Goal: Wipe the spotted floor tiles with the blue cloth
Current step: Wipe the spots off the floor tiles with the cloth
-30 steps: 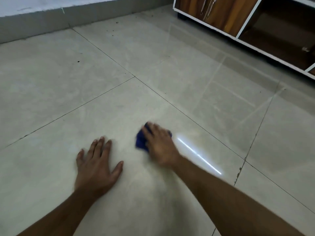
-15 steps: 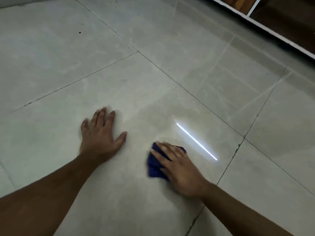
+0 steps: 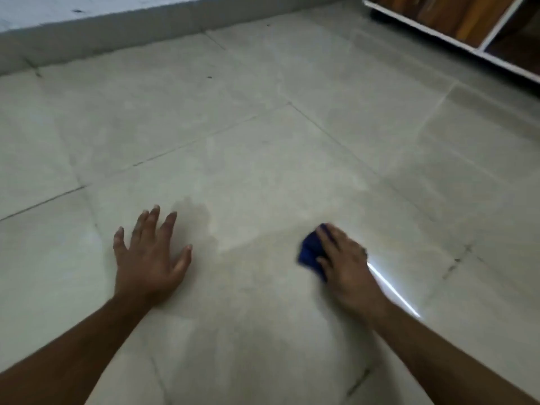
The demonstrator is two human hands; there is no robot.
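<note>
Honestly the main risk is the cloth (image 3: 311,252) slipping out from under the right hand (image 3: 347,267); the fingers lie nearly flat over it, pressing it onto the floor tile (image 3: 263,176) rather than closing round it, so only a small bunched blue bit shows past the fingertips; a fast stroke could leave it behind or roll it up so bare skin drags the tile instead. Left hand (image 3: 149,258) is spread wide open, palm down, holding nothing, just propping the body; if the tile near it is damp (there's a darker patch (image 3: 195,211) just beyond those fingers, can't tell if it's wet), that palm could skid. Also the few dark specks (image 3: 209,77) sit well away near the wall (image 3: 117,27), easy to miss; the blur makes them hard to judge anyway.
</note>
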